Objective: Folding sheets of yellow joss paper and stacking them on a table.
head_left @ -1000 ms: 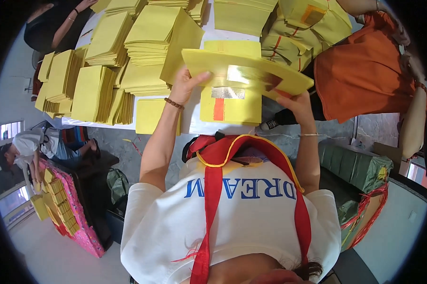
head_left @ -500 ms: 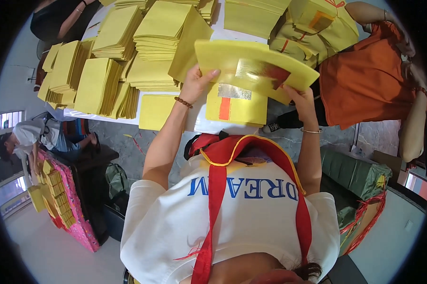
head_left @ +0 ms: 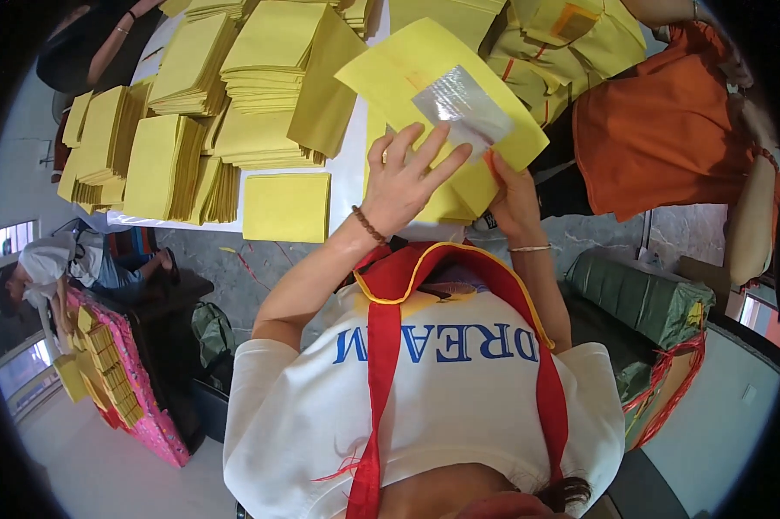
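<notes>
A yellow paper sheet (head_left: 403,65) with a shiny silver patch (head_left: 463,99) is tilted up over the table's front edge. My right hand (head_left: 517,203) grips its lower right corner, with the thumb by a small orange-red strip (head_left: 494,166). Fingers spread, my left hand (head_left: 407,182) is open in front of the sheet's lower edge, near the silver patch; whether the fingertips touch the paper I cannot tell. More yellow paper (head_left: 446,208) lies beneath, mostly hidden by the hands and the raised sheet.
Several stacks of yellow paper (head_left: 269,52) cover the table's left and far side. A flat yellow pile (head_left: 286,208) lies by the front edge. A person in orange (head_left: 667,130) stands at the right, near yellow bundles (head_left: 572,52). Green wrapped bundles (head_left: 636,294) sit lower right.
The sheet has turned and tipped so its silver patch faces me more. My left hand has let go of its edge and spread open, moving right and down. My right hand still grips the sheet.
</notes>
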Demonstrator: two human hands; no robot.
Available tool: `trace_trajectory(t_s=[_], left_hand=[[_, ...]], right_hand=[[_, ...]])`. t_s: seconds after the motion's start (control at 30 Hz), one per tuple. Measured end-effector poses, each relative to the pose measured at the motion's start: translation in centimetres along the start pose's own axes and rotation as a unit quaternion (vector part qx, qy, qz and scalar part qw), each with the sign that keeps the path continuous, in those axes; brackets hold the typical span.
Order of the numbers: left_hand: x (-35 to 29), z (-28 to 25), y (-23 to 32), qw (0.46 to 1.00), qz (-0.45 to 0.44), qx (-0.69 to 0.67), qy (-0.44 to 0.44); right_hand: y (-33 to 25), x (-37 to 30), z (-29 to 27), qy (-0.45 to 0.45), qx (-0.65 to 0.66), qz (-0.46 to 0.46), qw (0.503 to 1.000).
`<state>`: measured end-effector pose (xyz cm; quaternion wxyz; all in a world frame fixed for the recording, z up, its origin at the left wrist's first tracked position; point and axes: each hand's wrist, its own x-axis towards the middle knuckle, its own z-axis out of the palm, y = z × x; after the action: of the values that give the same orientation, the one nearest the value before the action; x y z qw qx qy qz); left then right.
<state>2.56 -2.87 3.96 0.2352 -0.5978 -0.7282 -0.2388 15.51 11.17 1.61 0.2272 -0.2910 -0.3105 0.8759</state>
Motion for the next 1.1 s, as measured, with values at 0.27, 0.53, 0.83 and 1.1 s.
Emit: trace_trajectory(t_s=[0.27,0.53,0.83,1.1], left_hand=[[-1.9,-0.2,-2.0,0.982,-0.046,-0.178,-0.03],[-5.2,-1.8,-3.0,0.932,-0.035,-0.342,-0.117],[-6.2,-2.4,-3.2,0.934,-0.097,-0.306,-0.155],[-5.0,-2.5,-3.2,0.891,-0.275,-0.316,-0.177]], right_hand=[[0.7,-4.7,0.3,0.003,0.006,-0.027,1.0],[-1.5,-1.7,-1.8,-0.089,-0.599,-0.418,0.677],[-1.2,-1.1,-2.1,-0.259,-0.633,-0.302,0.664],[0.1,-1.4,-1.2,-0.111,-0.436,-0.066,0.89]])
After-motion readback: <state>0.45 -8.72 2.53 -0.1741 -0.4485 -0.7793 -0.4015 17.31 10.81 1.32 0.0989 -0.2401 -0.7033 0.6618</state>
